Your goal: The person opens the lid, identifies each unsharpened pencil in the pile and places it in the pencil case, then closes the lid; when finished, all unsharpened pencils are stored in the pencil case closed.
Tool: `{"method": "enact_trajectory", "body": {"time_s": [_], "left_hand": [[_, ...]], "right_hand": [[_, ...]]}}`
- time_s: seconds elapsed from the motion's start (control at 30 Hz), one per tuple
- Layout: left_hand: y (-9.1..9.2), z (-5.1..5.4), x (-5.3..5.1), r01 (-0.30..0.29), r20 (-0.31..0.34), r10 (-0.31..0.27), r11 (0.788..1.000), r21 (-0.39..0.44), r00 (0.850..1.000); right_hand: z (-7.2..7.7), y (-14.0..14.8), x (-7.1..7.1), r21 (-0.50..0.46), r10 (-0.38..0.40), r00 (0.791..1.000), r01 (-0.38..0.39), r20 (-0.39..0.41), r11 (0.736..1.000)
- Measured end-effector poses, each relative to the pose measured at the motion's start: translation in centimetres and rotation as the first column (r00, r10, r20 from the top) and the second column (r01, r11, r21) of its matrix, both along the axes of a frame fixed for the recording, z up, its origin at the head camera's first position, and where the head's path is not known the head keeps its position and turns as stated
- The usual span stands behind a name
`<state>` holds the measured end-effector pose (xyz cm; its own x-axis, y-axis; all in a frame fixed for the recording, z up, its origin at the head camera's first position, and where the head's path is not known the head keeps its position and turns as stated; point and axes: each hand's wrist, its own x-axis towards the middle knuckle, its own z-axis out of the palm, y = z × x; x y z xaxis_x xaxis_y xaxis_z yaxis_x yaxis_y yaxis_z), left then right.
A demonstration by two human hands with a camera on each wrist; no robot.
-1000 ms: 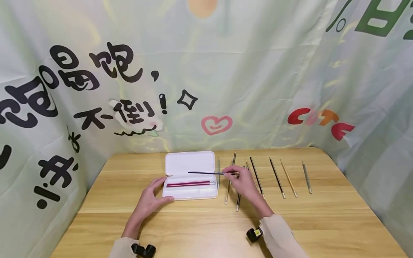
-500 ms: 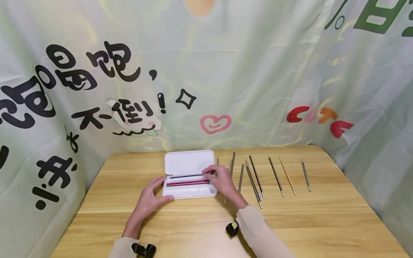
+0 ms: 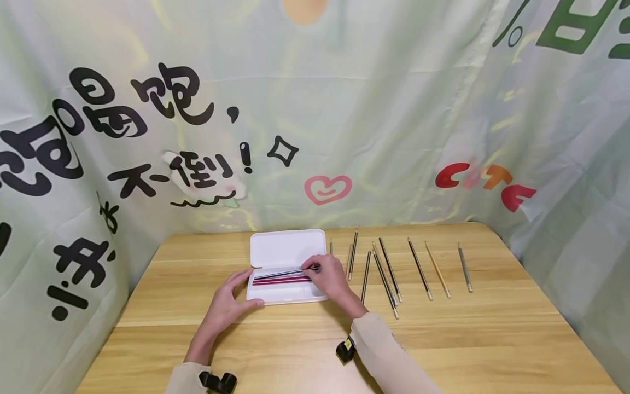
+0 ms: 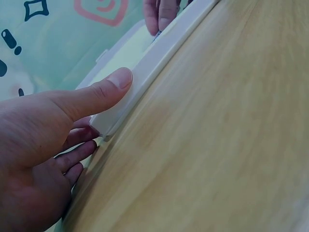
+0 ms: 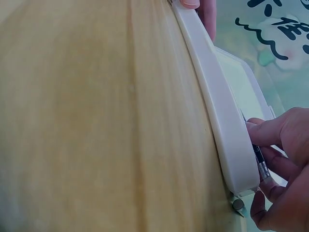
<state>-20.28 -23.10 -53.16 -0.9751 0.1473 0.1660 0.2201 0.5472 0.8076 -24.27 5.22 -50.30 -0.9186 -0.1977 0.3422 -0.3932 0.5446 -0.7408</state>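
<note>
An open white pencil case (image 3: 280, 296) lies at the back of the table, its lid tipped back. My left hand (image 3: 227, 306) holds the case's left end, with the thumb (image 4: 104, 96) on the front wall and the fingers around the corner. Over the case's right part, my right hand (image 3: 328, 276) pinches a dark pencil (image 3: 278, 273) near its eraser end. This pencil slants slightly above two dark-red pencils (image 3: 280, 282) lying in the case. In the right wrist view, the pencil's dark end (image 5: 262, 163) shows between thumb and fingers.
Several pencils lie spread to the right of the case, among them black ones (image 3: 386, 279), a yellow one (image 3: 437, 269) and a grey one (image 3: 465, 267). A printed cloth (image 3: 394, 137) hangs behind the wooden table (image 3: 275, 350).
My right hand has carried the dark pencil leftward and down from the loose pencils to the inside of the case. The pencil's left tip now lies lower. My left hand stays on the case.
</note>
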Motion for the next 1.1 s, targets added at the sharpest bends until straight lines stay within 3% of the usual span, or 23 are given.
{"method": "enact_trajectory", "body": {"time_s": [0.33, 0.63, 0.87, 1.1], "left_hand": [[-0.1, -0.1, 0.0, 0.002, 0.005, -0.002, 1.000, 0.005, 1.000], [-0.1, -0.3, -0.1, 0.007, -0.004, -0.007, 1.000, 0.011, 1.000], [0.1, -0.3, 0.0, 0.009, -0.007, -0.009, 1.000, 0.021, 1.000], [-0.1, -0.2, 0.0, 0.001, -0.011, -0.001, 1.000, 0.012, 1.000]], "right_hand": [[0.5, 0.8, 0.2, -0.074, 0.031, 0.993, -0.022, 0.117, 0.997], [2.3, 3.1, 1.3, -0.137, 0.080, 0.990, -0.064, 0.115, 0.989], [3.7, 5.8, 2.5, -0.169, 0.049, 0.996, -0.035, 0.078, 0.985], [4.7, 8.5, 3.6, -0.143, 0.028, 0.998, -0.020, 0.052, 0.990]]}}
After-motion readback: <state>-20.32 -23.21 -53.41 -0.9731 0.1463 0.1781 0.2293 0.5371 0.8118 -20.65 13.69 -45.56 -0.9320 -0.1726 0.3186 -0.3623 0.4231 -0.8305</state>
